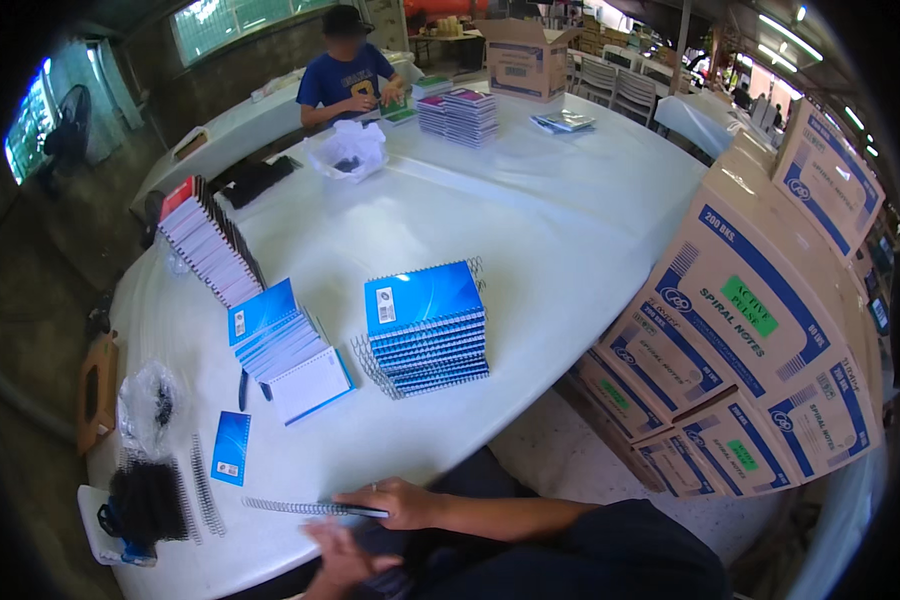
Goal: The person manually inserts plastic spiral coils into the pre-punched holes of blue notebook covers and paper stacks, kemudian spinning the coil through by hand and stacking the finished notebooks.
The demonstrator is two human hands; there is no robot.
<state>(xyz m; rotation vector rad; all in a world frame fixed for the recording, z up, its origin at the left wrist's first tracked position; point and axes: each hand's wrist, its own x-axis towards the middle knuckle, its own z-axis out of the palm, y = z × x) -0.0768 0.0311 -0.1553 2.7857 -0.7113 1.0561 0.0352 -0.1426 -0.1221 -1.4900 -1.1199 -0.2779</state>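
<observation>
Both hands (370, 530) pinch spiral wire (300, 508) at table edge (450, 455).

- Counter (570, 200) — plain white.
- Stack of spiral notebooks (425, 325) — bright blue covers, each with a small white label, silver wire.
- Cardboard boxes (740, 340) — tan, blue stripes, green stickers.
- Loose binding coils (150, 500) — black.
- Notebook in the right hand (400, 502) — dark cover, silver spiral.

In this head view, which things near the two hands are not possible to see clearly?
Head view only:
- Left hand: motion-blurred, so its grip cannot be told.
- What lies under the left hand: dark, blurred and cut by the lower edge.
- Right hand: it touches the spiral notebook, seen edge-on; its cover is hidden.
- Bag: contents too small to tell.
</observation>
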